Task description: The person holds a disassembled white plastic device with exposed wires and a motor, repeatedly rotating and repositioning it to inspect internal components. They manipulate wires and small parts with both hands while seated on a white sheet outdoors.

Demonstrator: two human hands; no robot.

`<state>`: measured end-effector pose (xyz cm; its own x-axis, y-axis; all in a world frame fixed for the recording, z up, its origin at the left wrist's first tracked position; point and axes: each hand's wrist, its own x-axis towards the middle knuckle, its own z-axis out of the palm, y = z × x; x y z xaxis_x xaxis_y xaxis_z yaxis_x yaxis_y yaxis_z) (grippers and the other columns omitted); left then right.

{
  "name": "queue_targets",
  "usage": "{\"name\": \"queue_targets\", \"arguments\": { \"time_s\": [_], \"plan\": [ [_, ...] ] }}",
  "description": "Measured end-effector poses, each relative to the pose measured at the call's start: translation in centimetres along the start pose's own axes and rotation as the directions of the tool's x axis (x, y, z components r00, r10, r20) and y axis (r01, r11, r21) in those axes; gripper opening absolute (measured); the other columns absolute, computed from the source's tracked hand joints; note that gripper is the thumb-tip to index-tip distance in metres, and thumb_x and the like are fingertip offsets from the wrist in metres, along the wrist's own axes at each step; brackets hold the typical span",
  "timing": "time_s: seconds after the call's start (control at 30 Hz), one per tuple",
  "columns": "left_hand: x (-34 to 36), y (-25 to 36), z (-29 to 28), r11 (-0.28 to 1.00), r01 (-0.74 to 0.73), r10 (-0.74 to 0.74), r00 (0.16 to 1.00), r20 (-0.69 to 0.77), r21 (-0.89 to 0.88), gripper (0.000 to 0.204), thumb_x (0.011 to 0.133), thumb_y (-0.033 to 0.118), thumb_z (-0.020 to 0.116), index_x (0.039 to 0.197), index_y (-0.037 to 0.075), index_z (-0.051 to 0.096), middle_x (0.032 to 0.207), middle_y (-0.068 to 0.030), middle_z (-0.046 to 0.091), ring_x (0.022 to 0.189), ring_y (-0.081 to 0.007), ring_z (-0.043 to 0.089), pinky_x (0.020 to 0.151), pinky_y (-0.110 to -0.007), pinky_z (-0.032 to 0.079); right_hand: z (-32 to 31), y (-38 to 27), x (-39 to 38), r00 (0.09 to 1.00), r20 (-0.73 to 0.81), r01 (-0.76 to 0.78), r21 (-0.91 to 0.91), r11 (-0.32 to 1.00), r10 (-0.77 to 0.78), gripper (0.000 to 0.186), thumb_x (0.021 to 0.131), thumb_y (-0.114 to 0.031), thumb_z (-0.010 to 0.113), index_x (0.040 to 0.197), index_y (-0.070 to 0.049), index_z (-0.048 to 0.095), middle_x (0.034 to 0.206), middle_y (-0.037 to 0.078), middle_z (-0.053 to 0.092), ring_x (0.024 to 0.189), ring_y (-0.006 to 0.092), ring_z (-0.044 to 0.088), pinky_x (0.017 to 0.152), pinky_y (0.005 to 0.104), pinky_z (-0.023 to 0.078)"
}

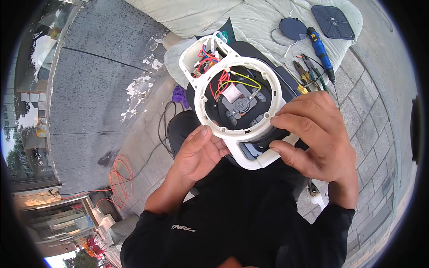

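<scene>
An opened appliance with a white plastic housing [245, 135] rests across my lap, its round ring facing up. Inside the ring are a grey metal bracket with a round centre piece [241, 105] and red and yellow wires [243, 81]. More coloured wires [208, 60] crowd the open compartment at its upper left. My left hand [196, 154] holds the ring's lower left edge, thumb on the rim and fingers partly hidden beneath. My right hand [315, 136] is curled over the lower right side, fingertips at a screw post and thumb by the handle loop [257, 161].
On a pale quilted cover [286, 11] at the far right lie a blue power screwdriver [319, 49], pliers [304, 73], a dark round disc [292, 28] and a dark square plate [333, 22]. An orange hose [120, 183] coils on the paving at left. A purple cloth [179, 96] lies beside the appliance.
</scene>
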<state>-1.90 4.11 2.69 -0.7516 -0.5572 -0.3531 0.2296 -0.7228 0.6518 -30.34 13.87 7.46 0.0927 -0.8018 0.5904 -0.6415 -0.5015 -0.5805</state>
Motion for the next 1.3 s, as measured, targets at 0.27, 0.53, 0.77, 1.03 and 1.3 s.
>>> {"name": "queue_targets", "arguments": {
  "time_s": [0.27, 0.53, 0.77, 1.03, 1.3],
  "plan": [
    [0.3, 1.0, 0.7, 0.994, -0.050, 0.050, 0.999, -0.002, -0.101, 0.067, 0.106, 0.054, 0.055, 0.152, 0.005, 0.049, 0.145, -0.0138, 0.063, 0.135, -0.0247, 0.059, 0.116, -0.045, 0.043, 1.3, -0.9, 5.2, 0.975, 0.176, 0.142, -0.029, 0.989, -0.135, 0.035, 0.082, -0.019, 0.083, 0.111, -0.001, 0.074, 0.110, 0.013, 0.071, 0.099, 0.0337, 0.068, 0.088, 0.0429, 0.052],
    [0.9, 2.6, 0.2, 0.983, -0.055, 0.061, 0.998, 0.029, -0.175, 0.062, 0.110, 0.052, 0.048, 0.151, 0.005, 0.048, 0.144, -0.0183, 0.063, 0.136, -0.0299, 0.060, 0.116, -0.051, 0.046, 1.1, -4.6, 5.7, 0.932, 0.357, 0.147, -0.234, 0.961, -0.056, 0.072, 0.066, -0.039, 0.092, 0.126, -0.006, 0.069, 0.127, 0.014, 0.067, 0.120, 0.0365, 0.063, 0.107, 0.0546, 0.045],
    [0.7, 2.5, 0.1, 0.981, -0.052, 0.065, 0.996, 0.061, -0.185, 0.060, 0.108, 0.055, 0.053, 0.145, 0.008, 0.055, 0.133, -0.0112, 0.069, 0.121, -0.0209, 0.066, 0.105, -0.039, 0.051, 1.4, -4.8, 5.6, 0.917, 0.395, 0.179, -0.293, 0.939, -0.051, 0.074, 0.063, -0.029, 0.094, 0.130, -0.013, 0.068, 0.132, 0.013, 0.065, 0.126, 0.0358, 0.061, 0.112, 0.0573, 0.043],
    [0.2, 0.7, -0.6, 0.975, -0.008, 0.009, 1.000, 0.006, -0.224, 0.054, 0.107, 0.051, 0.056, 0.142, 0.010, 0.058, 0.129, -0.0083, 0.071, 0.119, -0.0177, 0.066, 0.103, -0.037, 0.050, 2.2, -4.6, 3.4, 0.910, 0.413, 0.170, -0.297, 0.940, -0.034, 0.064, 0.067, -0.025, 0.091, 0.126, -0.015, 0.070, 0.131, 0.012, 0.063, 0.126, 0.0339, 0.060, 0.112, 0.0569, 0.043],
    [0.1, -0.3, -1.2, 0.983, -0.018, 0.007, 0.998, -0.060, -0.182, 0.047, 0.106, 0.044, 0.062, 0.138, 0.010, 0.062, 0.127, -0.0062, 0.072, 0.117, -0.0164, 0.066, 0.097, -0.033, 0.050, 3.1, -3.9, 1.6, 0.911, 0.410, 0.168, -0.285, 0.944, -0.038, 0.061, 0.067, -0.025, 0.089, 0.124, -0.015, 0.071, 0.131, 0.013, 0.061, 0.126, 0.0335, 0.059, 0.113, 0.0573, 0.041]
  ]
}}
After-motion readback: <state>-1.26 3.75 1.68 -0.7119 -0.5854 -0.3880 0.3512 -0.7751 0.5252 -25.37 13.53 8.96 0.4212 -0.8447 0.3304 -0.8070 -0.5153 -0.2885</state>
